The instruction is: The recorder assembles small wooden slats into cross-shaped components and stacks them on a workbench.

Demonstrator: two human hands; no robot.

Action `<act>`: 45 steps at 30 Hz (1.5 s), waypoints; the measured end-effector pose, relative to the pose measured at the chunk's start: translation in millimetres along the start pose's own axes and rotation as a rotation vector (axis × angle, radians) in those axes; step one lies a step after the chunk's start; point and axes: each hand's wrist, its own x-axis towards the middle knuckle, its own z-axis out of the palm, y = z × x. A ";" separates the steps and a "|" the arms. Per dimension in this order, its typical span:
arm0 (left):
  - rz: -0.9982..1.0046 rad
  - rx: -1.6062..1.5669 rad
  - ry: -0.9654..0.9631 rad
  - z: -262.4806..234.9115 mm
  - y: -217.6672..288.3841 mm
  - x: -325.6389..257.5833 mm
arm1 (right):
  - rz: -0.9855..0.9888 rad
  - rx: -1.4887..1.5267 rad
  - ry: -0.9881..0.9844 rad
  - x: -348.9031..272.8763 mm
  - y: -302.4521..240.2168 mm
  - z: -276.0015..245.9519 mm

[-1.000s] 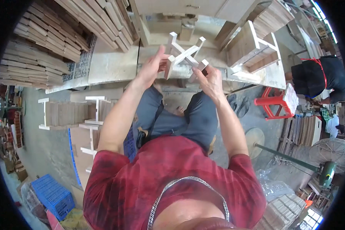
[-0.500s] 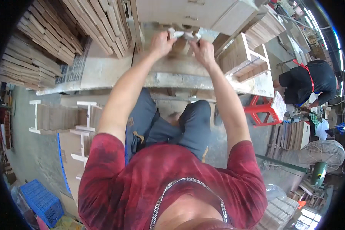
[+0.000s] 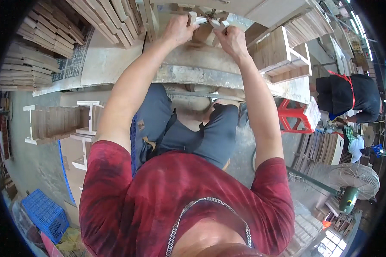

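Note:
Both my arms reach forward over the workbench. My left hand is closed on a small pale wooden piece. Another small pale wooden piece is pinched in my right hand. The inner ends of the two pieces come close together beside a dark metal part at the far side. Whether they touch it or each other is too small to tell.
Stacked boards stand to the left on the bench, and a wooden frame assembly to the right. A red stool stands below it. Farther right, another person bends over near a fan. A blue crate lies lower left.
My hands, with the wooden pieces, have moved farther up in the view, the right one also rightward. The dark metal part now shows between them. The whole view has shifted slightly.

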 end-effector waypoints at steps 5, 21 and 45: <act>-0.020 0.004 -0.016 -3.4 -2.8 -2.7 | 0.068 0.036 -0.029 -8.9 -14.3 -4.5; 0.050 -0.023 0.073 13.9 -7.2 14.4 | 0.128 -0.012 -0.173 14.0 3.2 -1.1; 0.008 -0.061 -0.045 -10.1 -1.3 3.2 | 0.155 0.051 -0.100 1.0 -6.2 5.4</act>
